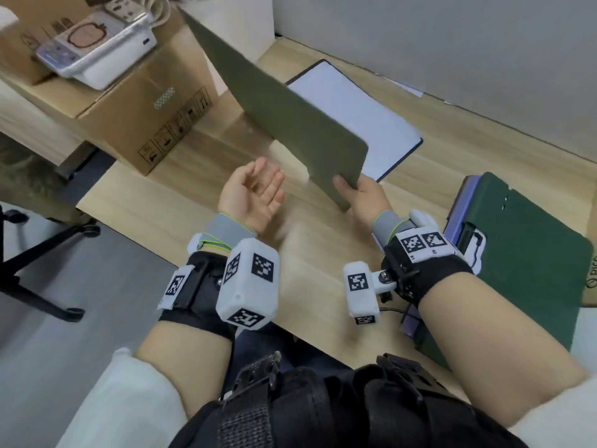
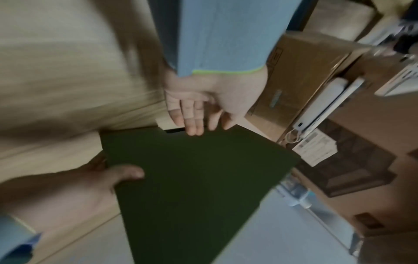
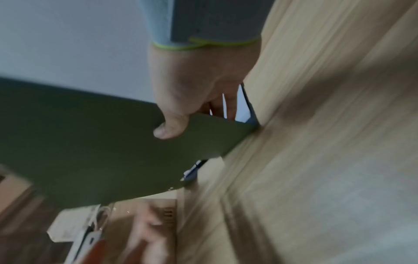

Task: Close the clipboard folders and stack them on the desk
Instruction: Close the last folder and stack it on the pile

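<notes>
Partly hidden behind the green folder (image 1: 281, 101), the right hand (image 1: 365, 195) pinches its corner; left hand (image 1: 250, 192) hovers open.
</notes>
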Demonstrator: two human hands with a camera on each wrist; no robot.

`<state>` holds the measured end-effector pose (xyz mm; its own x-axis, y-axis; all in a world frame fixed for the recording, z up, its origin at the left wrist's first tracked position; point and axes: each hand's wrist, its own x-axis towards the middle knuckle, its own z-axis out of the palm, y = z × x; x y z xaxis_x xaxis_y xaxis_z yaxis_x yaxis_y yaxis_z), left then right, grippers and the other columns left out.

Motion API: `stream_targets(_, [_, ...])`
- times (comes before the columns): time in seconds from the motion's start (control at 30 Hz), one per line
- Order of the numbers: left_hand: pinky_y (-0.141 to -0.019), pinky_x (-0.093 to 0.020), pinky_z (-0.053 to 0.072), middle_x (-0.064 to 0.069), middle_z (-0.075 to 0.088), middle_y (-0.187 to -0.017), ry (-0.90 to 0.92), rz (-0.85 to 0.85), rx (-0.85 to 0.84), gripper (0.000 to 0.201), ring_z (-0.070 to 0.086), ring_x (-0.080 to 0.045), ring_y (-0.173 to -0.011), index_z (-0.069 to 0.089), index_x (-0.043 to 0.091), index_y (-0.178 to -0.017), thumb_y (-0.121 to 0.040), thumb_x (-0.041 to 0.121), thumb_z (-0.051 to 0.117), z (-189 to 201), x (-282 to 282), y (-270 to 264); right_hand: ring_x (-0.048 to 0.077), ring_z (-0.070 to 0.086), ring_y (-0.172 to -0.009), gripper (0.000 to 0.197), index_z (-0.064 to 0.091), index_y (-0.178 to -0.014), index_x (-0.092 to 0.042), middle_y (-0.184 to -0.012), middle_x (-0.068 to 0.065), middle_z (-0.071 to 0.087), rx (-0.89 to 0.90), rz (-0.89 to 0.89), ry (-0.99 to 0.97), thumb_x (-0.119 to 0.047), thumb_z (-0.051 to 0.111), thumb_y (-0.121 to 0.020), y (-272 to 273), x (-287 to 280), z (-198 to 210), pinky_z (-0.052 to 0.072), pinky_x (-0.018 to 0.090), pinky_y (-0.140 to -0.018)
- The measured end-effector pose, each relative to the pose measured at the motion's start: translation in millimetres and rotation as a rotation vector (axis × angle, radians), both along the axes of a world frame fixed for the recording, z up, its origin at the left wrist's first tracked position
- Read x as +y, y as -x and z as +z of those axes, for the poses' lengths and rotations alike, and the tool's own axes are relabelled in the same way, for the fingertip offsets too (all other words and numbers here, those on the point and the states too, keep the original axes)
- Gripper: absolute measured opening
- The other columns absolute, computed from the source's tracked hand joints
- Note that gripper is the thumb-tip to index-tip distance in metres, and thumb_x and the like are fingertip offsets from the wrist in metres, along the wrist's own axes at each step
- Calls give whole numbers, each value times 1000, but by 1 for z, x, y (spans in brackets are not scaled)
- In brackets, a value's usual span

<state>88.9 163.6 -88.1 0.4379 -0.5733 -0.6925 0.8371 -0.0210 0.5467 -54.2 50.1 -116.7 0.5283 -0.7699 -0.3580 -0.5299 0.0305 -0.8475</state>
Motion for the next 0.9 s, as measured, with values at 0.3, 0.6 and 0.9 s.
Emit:
stream_targets(0.3, [-72,-37,48,-6,72,-70,-87,-190,162,30,71,-24,-63,60,13,-84,-95,37,46,-18,-23,28,12,69,-51,9,54,-102,-19,-67,-6,73,-256,-251,-543,-21,46,-96,20,-14,11,58,29,-48])
stream_targets(0.6, [-81,-37,54,-2,63,-105,-224,-74,-107,29,63,-16,-78,55,20,-96,-94,47,43,-44,-46,16,13,60,-75,17,54,-107,-16,-91,-1,63,-221,-371,-353,-9,54,-91,37,-23,12,54,26,-56])
stream_targets(0.9, [-71,-33,58,-2,74,-92,-34,-367,-317,29,71,-20,-80,64,17,-112,-93,37,52,-9,-81,23,24,34,-135,72,26,-144,-27,-145,6,34,229,-761,198,-19,59,-81,88,-61,52,23,38,-112])
